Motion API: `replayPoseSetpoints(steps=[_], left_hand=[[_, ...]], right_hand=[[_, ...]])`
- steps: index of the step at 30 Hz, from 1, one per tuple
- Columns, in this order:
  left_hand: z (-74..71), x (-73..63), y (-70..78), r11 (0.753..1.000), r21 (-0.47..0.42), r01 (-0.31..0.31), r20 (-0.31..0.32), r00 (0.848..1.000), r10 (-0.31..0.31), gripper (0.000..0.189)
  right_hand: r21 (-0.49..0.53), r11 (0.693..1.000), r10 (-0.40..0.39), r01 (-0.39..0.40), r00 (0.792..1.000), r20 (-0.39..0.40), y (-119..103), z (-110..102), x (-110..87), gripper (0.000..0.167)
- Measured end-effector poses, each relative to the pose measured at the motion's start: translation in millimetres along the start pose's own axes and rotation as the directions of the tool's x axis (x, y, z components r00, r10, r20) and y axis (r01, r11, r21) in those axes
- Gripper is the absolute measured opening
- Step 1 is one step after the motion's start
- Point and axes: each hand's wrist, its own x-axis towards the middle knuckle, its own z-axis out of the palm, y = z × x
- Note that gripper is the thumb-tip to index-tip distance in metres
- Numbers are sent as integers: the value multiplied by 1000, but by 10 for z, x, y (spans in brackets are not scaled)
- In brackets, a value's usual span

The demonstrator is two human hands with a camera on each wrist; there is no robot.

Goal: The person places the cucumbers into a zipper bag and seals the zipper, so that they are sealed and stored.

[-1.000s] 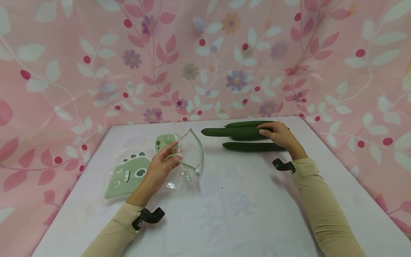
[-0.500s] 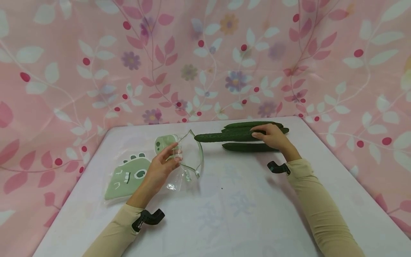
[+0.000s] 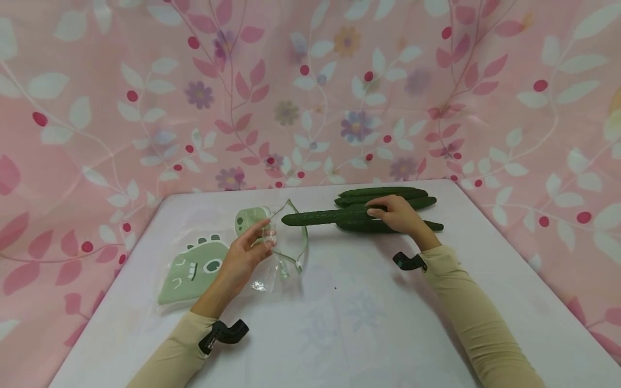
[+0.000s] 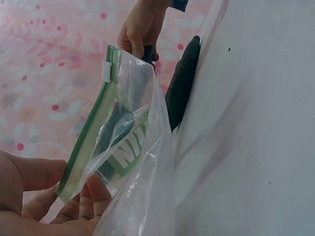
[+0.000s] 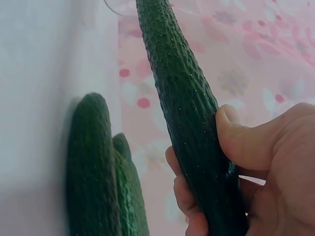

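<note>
Across the white table [image 3: 368, 350], the left hand [image 3: 245, 256] pinches a clear bag [image 4: 147, 182] at its edge. The cucumber [image 3: 315, 217] the right hand [image 3: 395, 214] grips has shifted leftward — apparently lined up with the opening.

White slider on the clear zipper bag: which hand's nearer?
Left. The left hand pinches the rim of the clear zipper bag, a little along from the white slider; the right hand is farther off, to the slider's right, gripping a cucumber.

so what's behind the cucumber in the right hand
In the head view: two cucumbers farther back, a nearer third cucumber and the green bag zipper. The held cucumber and right hand hide parts of these.
</note>
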Motion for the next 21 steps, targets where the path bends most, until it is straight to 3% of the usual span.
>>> replayPoseSetpoints(steps=[11, 21], left_hand=[[-24, -25, -30, 1000, 8, -13, 6, 1000, 12, 63], [-2, 7, -19, 1000, 9, -16, 19, 1000, 15, 63]], right_hand=[[-11, 1000, -28, 28, 999, 26, -52, 197, 69, 37], [-11, 999, -32, 32, 999, 20, -103, 255, 86, 36]])
